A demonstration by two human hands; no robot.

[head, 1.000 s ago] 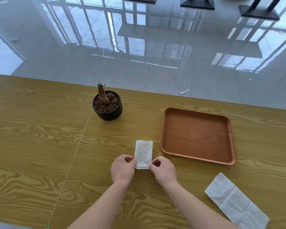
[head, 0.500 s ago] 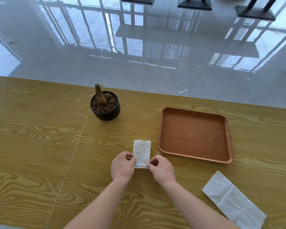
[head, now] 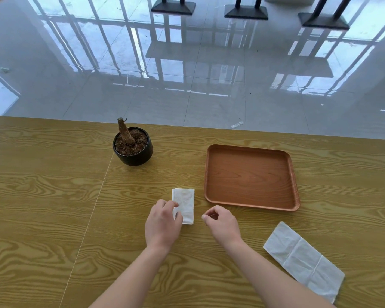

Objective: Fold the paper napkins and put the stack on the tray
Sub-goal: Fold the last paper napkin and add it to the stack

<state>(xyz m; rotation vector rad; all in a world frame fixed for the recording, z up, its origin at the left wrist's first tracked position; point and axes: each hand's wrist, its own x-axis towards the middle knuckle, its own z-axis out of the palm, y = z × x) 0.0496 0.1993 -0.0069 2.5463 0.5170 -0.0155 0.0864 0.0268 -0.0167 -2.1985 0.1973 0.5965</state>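
left hand [head: 162, 225]: pinching the near-left edge of the folded napkin [head: 183, 204]
right hand [head: 222, 223]: off the napkin, just right of it, fingers curled loose, holding nothing
folded napkin: flat on the table [head: 42, 196], just left of the tray [head: 251, 177]
tray: nothing in it
other napkin [head: 302, 261]: long strip, near right
pot [head: 132, 147]: far left of the tray

On the table [head: 42, 196], the folded napkin [head: 183, 204] lies just left of the tray [head: 251, 206], the plant pot [head: 132, 150] behind it, the open napkin [head: 302, 261] at near right.
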